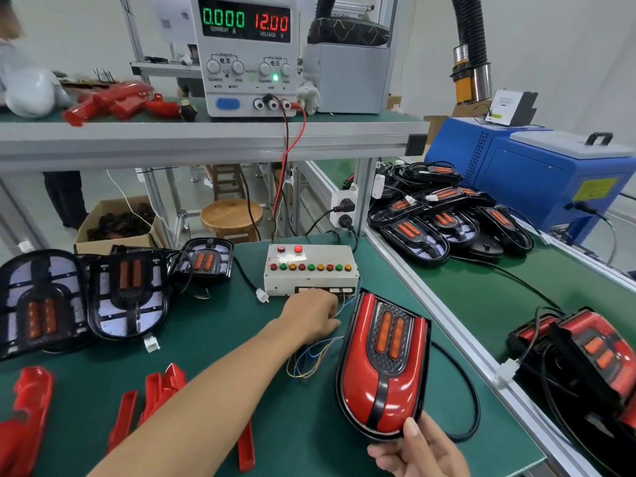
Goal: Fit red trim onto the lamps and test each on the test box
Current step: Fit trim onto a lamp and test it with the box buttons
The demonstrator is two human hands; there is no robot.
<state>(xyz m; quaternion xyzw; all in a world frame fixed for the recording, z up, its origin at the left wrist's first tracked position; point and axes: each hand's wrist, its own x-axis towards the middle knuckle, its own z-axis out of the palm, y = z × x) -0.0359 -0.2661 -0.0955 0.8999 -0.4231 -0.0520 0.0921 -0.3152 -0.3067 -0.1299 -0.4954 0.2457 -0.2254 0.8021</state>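
The right hand [418,452] holds the bottom edge of a lamp [382,366] with red trim, thumb curled on its rim. The lamp sits tipped up on the green surface [275,407]. The left hand [315,315] reaches to the front of the test box [309,270], just past its fingers, which curl around thin wires [315,359]. Loose red trim pieces [161,383] lie beside the left arm.

The left arm stretches forward and across, bare to the elbow, its hand [311,316] knuckles up with fingers curled under and hidden. The right hand [418,451] sits low and near, palm up, thumb raised and pressing.
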